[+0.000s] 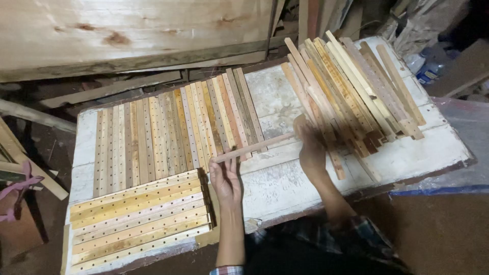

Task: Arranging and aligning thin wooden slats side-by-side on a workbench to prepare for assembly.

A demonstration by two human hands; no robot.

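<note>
A thin wooden slat (pixel 254 147) is held level over the white worn table (pixel 285 97), one end in each hand. My left hand (pixel 225 179) grips its left end beside a row of upright drilled slats (pixel 173 132). My right hand (pixel 309 147) grips its right end, next to a loose heap of plain slats (pixel 351 81). A second batch of drilled slats (pixel 140 219) lies crosswise at the table's near left corner, just left of my left hand.
A large plywood sheet (pixel 132 30) leans behind the table. Scrap boards (pixel 107 89) lie on the floor at back left. A pink strap (pixel 18 186) sits at the far left. A plastic bottle (pixel 425 69) lies beyond the right end.
</note>
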